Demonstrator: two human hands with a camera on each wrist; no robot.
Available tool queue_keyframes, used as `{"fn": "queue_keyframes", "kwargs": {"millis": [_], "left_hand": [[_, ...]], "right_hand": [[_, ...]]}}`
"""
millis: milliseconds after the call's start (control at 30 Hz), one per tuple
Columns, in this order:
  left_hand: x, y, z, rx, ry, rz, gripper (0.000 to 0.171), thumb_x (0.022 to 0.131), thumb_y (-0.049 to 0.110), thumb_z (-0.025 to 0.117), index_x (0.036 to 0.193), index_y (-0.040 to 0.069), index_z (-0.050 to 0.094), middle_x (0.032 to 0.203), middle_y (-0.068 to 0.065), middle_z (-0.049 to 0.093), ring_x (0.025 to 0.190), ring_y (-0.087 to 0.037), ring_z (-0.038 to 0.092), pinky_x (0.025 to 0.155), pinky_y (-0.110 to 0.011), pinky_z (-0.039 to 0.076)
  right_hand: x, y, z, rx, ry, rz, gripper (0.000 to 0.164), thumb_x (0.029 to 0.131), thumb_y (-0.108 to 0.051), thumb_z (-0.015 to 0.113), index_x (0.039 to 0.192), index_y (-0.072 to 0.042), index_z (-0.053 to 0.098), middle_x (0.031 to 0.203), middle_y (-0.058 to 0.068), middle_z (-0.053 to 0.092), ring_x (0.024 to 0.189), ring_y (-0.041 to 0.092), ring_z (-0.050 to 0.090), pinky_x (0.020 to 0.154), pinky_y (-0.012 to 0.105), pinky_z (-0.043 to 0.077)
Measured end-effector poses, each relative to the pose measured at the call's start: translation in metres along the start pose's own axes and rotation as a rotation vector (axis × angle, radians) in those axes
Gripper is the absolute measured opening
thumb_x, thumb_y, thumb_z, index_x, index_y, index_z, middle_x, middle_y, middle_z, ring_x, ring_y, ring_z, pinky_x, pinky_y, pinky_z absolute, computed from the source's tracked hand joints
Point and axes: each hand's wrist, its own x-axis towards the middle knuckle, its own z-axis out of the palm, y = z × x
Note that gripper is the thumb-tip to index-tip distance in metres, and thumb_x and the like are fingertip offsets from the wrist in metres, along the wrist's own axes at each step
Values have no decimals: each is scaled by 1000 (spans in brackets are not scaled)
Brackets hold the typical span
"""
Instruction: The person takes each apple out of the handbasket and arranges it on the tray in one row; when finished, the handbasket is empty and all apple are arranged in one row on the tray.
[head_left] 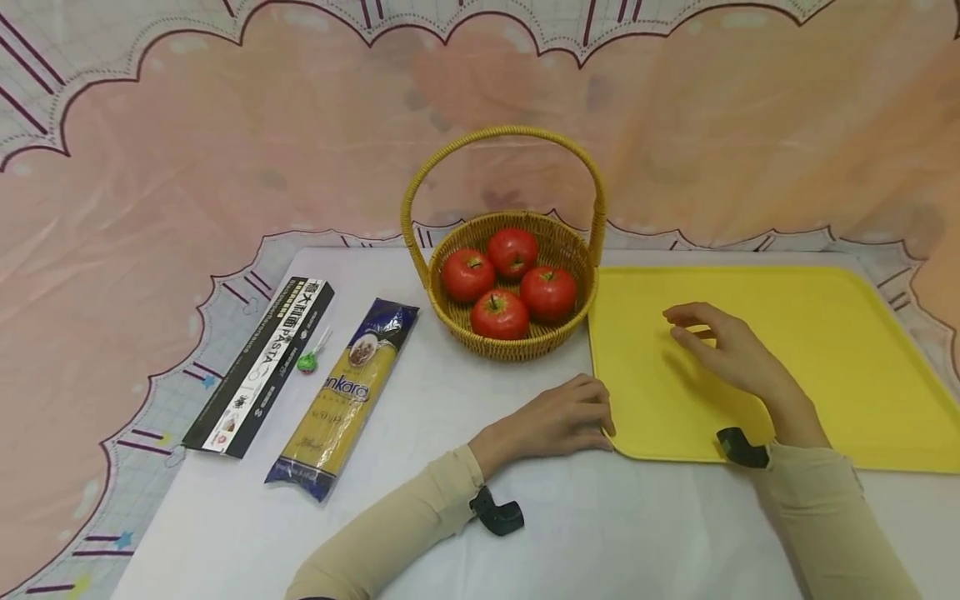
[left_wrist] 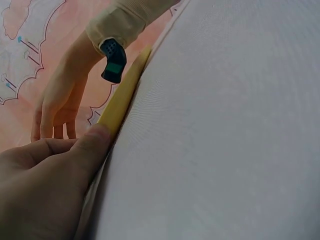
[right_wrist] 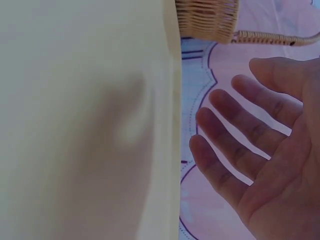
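table (head_left: 435, 550), white, spreads under everything. the yellow tray (head_left: 817, 358) lies flat on its right side. the basket (head_left: 517, 348) stands upright just beside the tray's left edge (whether the two touch, i can't tell); if the tray were slid or swung leftward, its rim could knock the basket. box (head_left: 258, 371) and bag (head_left: 348, 392) lie slanted on the left, well apart from the tray. the left hand (head_left: 553, 418) is curled, pinching the tray's near left corner; the right hand (head_left: 727, 348) hovers over the tray, fingers loosely bent and apart, holding nothing. a lift by that one corner would likely tilt or twist the tray. four apples (head_left: 500, 315) sit loose in the basket, so a hard bump might spill them. the green lollipop (head_left: 307, 363), between box and bag, could roll if nudged.
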Motion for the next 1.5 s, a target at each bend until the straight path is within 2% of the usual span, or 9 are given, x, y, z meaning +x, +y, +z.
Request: {"fn": "queue_keyframes", "kwargs": {"millis": [100, 200, 333, 433, 600, 733, 967, 1167, 1500], "left_hand": [[-2, 2, 2, 3, -11, -1, 17, 90, 39, 62, 95, 23, 66, 105, 9, 51, 111, -5, 42, 94, -14, 38], [-3, 2, 2, 14, -13, 10, 16, 90, 39, 61, 94, 23, 64, 105, 9, 50, 113, -6, 41, 96, -14, 37], [-1, 2, 3, -6, 15, 29, 19, 89, 39, 63, 96, 22, 63, 104, 7, 51, 112, -8, 42, 100, -17, 34], [1, 3, 6, -15, 50, 21, 26, 86, 41, 66, 102, 20, 65, 102, 6, 53, 108, -9, 44, 99, -18, 34], [4, 10, 11, 56, 85, -14, 40, 84, 48, 66, 113, 21, 67, 96, 7, 53, 100, -9, 43, 91, -18, 36], [6, 15, 14, 152, 89, -21, 42, 84, 54, 63, 114, 24, 69, 90, 8, 49, 94, -9, 41, 86, -19, 35], [9, 19, 10, 197, 78, -54, 45, 79, 61, 64, 110, 29, 71, 88, 9, 47, 93, -8, 40, 84, -18, 34], [9, 21, 6, 203, 56, -82, 42, 80, 58, 65, 108, 28, 71, 89, 9, 48, 93, -7, 40, 85, -18, 35], [6, 21, 7, 232, 60, -47, 41, 82, 59, 62, 113, 32, 69, 86, 9, 43, 88, -9, 36, 81, -20, 32]], "right_hand": [[-3, 0, 3, 1, -11, 55, 34, 97, -23, 54, 126, -6, 55, 125, 11, 60, 105, 0, 52, 88, 18, 44], [-4, 0, 4, 5, -3, 73, 34, 97, -23, 54, 125, -6, 55, 124, 11, 60, 104, -7, 49, 88, 15, 42], [0, -3, 5, 28, 13, 39, 32, 96, -21, 54, 123, -4, 56, 122, 11, 61, 102, -14, 47, 85, 7, 39], [5, -5, 8, 50, -9, 12, 32, 96, -21, 54, 123, -4, 56, 122, 11, 61, 102, -13, 48, 86, 6, 39], [12, -10, 12, 62, -27, -6, 31, 96, -21, 54, 124, -6, 56, 123, 9, 61, 104, -10, 50, 88, 8, 39], [15, -14, 12, 70, -22, -39, 29, 96, -18, 54, 123, -9, 57, 123, 8, 61, 106, -5, 53, 89, 8, 39], [32, -24, 8, 49, -27, -130, 26, 96, -15, 55, 121, -11, 57, 122, 5, 61, 109, 7, 56, 93, 26, 46], [49, -35, 6, 46, -101, -164, 27, 95, -14, 57, 121, -9, 57, 121, 6, 61, 112, 22, 57, 95, 43, 45], [75, -44, 7, 12, -152, -255, 27, 94, -15, 57, 120, -6, 57, 119, 10, 61, 113, 26, 55, 95, 47, 45]]}}
